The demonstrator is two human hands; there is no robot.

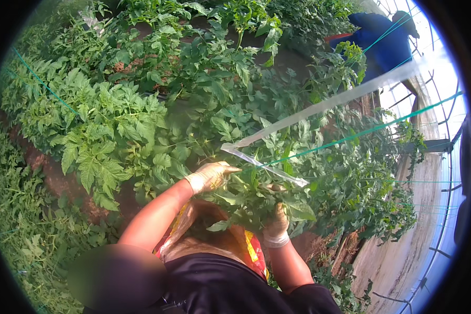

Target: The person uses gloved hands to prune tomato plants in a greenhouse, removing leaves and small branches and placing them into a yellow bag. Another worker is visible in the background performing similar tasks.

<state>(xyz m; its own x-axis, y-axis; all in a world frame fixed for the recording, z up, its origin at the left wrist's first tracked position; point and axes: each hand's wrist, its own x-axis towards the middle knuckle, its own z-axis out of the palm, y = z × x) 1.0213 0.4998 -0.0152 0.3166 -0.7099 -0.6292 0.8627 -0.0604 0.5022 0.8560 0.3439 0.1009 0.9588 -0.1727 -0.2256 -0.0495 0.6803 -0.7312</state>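
My left hand [210,178], in a pale glove, is closed at its fingertips where the lower end of a green twine [349,137] comes down from the upper right. My right hand [276,227], gloved too, curls around the leafy top of a tomato plant [245,198]; leaves hide part of its fingers. A translucent plastic strip [298,115] slants down above the plant, folds sharply, and its loose tail ends just above my right hand. Against my waist hangs a red and yellow sack [255,251], its mouth open beneath the leaves.
Dense tomato plants [102,125] grow ahead and to the left, with bare soil [70,188] between rows. On the right stands a greenhouse wall [400,219] with metal framing. More green twines cross there. A person in blue [384,47] bends among plants at the upper right.
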